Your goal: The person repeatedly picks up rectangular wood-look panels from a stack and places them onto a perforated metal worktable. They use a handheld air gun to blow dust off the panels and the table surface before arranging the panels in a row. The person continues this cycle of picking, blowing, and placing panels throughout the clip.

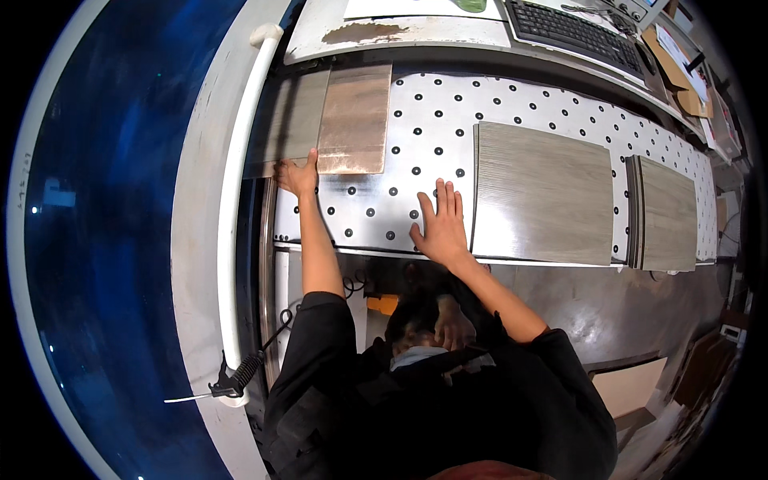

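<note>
Head view.
- Shirt, black (pixel 448 408): nearest the camera, below both grips. A reddish shape (pixel 504 473) is cut off at the lower edge; not identifiable. The patch between the forearms is dark and hard to read.
- Left grip (pixel 298 174): at the near edge of the grey panel, thumb upward, fingers leftward in shade. Whether it pinches the edge or merely presses, cannot tell.
- Right grip (pixel 442 232): fingers spread wide, holding nothing, palm down over the counter (pixel 368 230); probably for balance. Contact cannot be told.
- Grey panel (pixel 290 120): directly beyond the left grip, far end lost in shadow.
- Brown panel (pixel 354 128): beyond and right of the left grip, along the grey panel; abutting or overlapping, unclear.
- Wide panel (pixel 548 196): right of the right grip, its left edge doubled, suggesting more beneath.
- Narrow stack (pixel 670 212): farther right of the same grip, layers showing at its left side; apparently kept apart by size.
- Studs (pixel 393 191), black: between and beyond the grips, likely there to ease sliding; many covered by panels.
- Rail (pixel 234 208), white: left of the left grip.
- Keyboard (pixel 572 36): well beyond the right grip.
</note>
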Motion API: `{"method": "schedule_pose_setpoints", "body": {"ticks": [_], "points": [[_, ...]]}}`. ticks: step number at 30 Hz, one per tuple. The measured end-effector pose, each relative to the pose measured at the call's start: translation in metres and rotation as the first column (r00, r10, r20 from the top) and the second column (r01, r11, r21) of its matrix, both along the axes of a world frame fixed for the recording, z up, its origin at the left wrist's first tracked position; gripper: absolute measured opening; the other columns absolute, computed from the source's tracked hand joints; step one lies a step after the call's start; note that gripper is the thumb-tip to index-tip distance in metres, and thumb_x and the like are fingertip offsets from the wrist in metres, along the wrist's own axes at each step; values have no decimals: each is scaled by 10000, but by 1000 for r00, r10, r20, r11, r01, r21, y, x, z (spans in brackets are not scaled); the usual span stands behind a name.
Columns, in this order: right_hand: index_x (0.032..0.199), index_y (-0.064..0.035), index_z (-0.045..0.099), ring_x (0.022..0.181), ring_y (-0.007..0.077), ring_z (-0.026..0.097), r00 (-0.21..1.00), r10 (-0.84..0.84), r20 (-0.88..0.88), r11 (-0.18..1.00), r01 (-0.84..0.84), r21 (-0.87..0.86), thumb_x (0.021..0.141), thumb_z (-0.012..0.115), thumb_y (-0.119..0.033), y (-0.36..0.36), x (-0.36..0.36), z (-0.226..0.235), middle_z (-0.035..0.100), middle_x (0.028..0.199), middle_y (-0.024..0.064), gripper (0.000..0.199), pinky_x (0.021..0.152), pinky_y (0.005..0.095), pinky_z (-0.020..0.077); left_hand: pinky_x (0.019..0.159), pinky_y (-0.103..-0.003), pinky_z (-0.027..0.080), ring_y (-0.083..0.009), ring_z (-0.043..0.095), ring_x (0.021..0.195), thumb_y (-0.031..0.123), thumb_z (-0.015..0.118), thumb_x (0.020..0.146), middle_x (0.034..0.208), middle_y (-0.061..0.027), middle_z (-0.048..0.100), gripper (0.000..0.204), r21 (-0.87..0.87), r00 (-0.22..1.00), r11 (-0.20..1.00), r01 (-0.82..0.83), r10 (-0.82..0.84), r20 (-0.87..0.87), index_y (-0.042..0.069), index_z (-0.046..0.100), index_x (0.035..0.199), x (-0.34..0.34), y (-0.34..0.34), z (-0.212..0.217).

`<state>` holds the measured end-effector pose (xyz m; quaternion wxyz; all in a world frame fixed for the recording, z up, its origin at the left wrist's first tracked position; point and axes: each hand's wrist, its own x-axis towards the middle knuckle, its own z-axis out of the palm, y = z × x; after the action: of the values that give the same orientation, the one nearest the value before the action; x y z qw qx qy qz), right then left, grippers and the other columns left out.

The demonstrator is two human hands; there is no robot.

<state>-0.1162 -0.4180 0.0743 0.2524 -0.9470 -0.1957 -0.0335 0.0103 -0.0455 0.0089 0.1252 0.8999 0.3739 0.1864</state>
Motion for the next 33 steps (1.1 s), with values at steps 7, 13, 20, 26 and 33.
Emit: {"method": "schedule_pose_setpoints", "body": {"ticks": [7,13,20,26,33], "points": [[1428,-35,429,1428,518,234,1000,21,-4,996,-21,90,828,724,-361,23,39,-8,306,1493,343,743,1146,676,142,1178,-542,186,-434,414,1371,661,698,786,1459,-257,492,888,-269,994,963,-3,32,102,38,557,1403,1,-6,15],[1467,-51,391,1423,485,280,978,204,-35,979,-204,10,845,721,-424,54,132,5,348,1496,314,797,1145,639,221,1186,-614,21,-573,-31,1470,802,691,674,1550,-429,59,1242,-276,999,960,-43,45,0,78,248,1580,0,26,17],[1460,-66,423,1332,529,419,894,432,122,889,-398,-226,929,612,-480,55,162,-11,442,1433,338,699,1107,577,344,1199,-585,83,-563,76,1469,835,639,704,1544,-351,295,1195,-126,996,992,8,3,87,4,367,1519,-11,21,6],[1295,-46,587,1248,532,499,841,402,362,912,-405,-70,853,697,-488,47,158,-26,530,1350,323,634,1051,579,403,1213,-486,142,-501,163,1473,707,727,736,1493,-356,382,1077,-201,978,975,99,-58,200,-52,453,1449,-16,16,11],[1254,-14,605,1264,528,476,858,407,314,900,-435,22,891,667,-468,50,164,-32,534,1331,337,585,1092,578,350,1212,-469,116,-480,109,1486,696,730,753,1508,-375,340,1101,-267,973,957,118,-57,226,-82,409,1463,-14,35,1]]}}
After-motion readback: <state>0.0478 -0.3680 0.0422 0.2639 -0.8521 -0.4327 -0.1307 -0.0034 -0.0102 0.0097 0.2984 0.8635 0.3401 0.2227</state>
